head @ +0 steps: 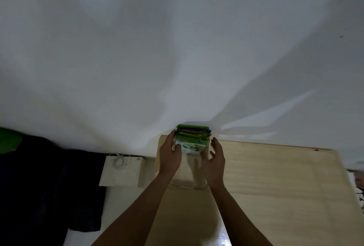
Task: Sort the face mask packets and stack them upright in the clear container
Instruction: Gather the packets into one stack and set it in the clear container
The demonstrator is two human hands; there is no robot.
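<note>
Several face mask packets (194,137), green, blue and yellow at their top edges, stand upright at the far end of the clear container (189,183) on the wooden table (275,176). The frontmost packet is green and white. My left hand (169,156) rests against the left side of the container and the packets, its thumb on the front packet. My right hand (215,160) hovers at the right side with fingers spread, close to the packets; whether it touches them is unclear.
The table stands against a white wall (177,48). A white paper bag (122,169) with a white cord stands left of the table. Dark cloth (39,186) lies on the floor at the left. Something green (8,140) shows at the far left edge.
</note>
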